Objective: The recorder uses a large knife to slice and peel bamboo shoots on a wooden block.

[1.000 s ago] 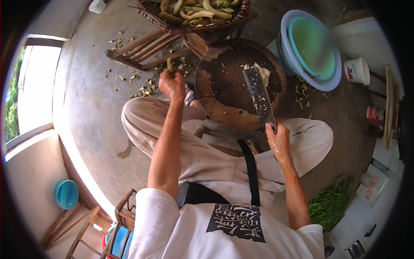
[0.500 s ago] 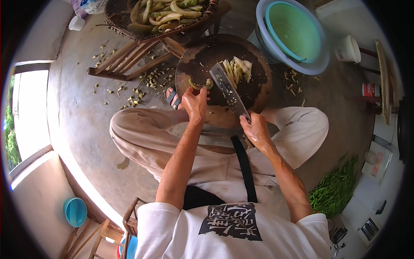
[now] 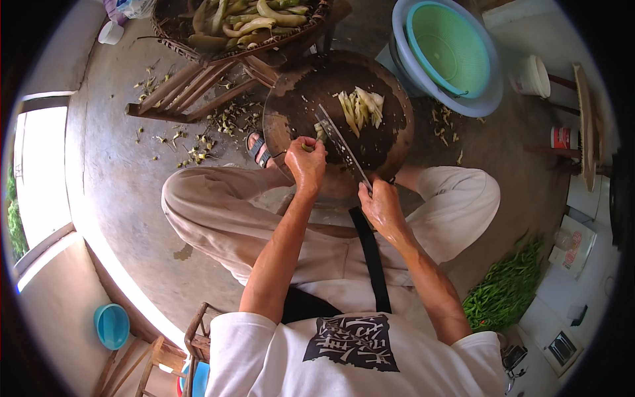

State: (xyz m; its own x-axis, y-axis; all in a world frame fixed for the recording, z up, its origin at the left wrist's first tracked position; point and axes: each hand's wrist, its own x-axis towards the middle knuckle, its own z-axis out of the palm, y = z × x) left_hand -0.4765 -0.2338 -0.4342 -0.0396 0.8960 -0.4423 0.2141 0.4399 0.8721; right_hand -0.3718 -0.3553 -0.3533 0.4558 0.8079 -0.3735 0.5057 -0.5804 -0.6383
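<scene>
My left hand (image 3: 305, 165) is closed on a pale green pepper (image 3: 321, 132) at the near left of a round wooden chopping board (image 3: 281, 109). Most of the pepper is hidden by my fingers. In my right hand (image 3: 383, 208) is the handle of a cleaver (image 3: 345, 147). Its blade slants up and left over the board, tilted almost on edge, its tip just right of the pepper. Pale seeds stick to the blade. Beyond the cleaver lies a small heap of cut pepper strips (image 3: 360, 109).
A woven basket (image 3: 241, 53) of whole peppers stands beyond the board. A green colander (image 3: 440, 49) sits in a blue basin (image 3: 493, 92) at the far right. Pepper stems (image 3: 198, 149) litter the floor on the left; green leafy stalks (image 3: 506, 284) lie at the right.
The cleaver blade has turned from flat to nearly on edge and shifted slightly left. My left hand has moved right and a little nearer, its fingers now covering more of the pepper.
</scene>
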